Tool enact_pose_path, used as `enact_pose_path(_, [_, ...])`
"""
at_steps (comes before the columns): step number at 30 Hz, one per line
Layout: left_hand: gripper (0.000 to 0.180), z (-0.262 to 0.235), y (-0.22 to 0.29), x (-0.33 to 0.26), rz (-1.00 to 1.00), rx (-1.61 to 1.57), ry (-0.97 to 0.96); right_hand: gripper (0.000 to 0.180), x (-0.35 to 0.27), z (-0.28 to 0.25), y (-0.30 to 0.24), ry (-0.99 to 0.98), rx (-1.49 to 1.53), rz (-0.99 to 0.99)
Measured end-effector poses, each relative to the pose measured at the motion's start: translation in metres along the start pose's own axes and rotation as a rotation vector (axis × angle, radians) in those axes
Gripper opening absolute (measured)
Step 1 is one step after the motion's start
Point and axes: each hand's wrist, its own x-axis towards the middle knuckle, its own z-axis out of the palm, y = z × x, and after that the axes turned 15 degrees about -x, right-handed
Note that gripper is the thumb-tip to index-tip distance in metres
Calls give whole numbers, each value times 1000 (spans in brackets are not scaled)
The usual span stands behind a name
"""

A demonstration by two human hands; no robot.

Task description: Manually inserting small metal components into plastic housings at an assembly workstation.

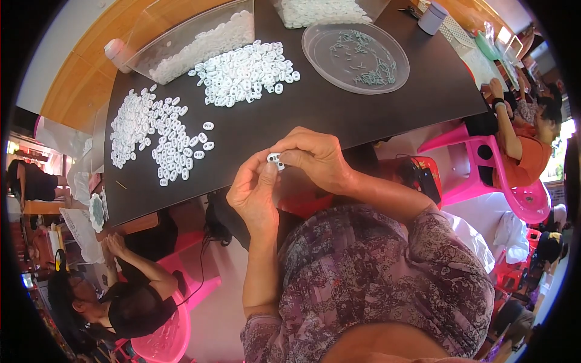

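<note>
Beyond the hands on the dark worktop lie heaps of white rings, a clear round dish and a clear tub.

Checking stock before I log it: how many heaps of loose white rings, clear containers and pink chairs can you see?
Heaps of white rings on the dark table: 2
Clear containers: 3
Pink chairs: 2
Total: 7

We are seeing a small white plastic piece, smooth and glossy | matt dark table | clear glossy plastic dish | white plastic rings, smooth | glossy pink plastic chair | patterned cloth sleeve.
</note>
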Motion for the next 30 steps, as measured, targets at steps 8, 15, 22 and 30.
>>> enact_pose_path(8, [20,1,-4,-2,15,-80,45,18,-1,3,-1,-36,63,0])
enact_pose_path(15, [18,0,-8,-4,75,-66,39,27,-1,2,-5,-11,-94,-97])
enact_pose_path(22, [19,-1,-17,-8,171,-82,40,29,0,7,-3,65,-156,-241])
enact_pose_path(30, [21,-1,-25,-12,305,-15,14,28,-4,14,-9,145,-122,-272])
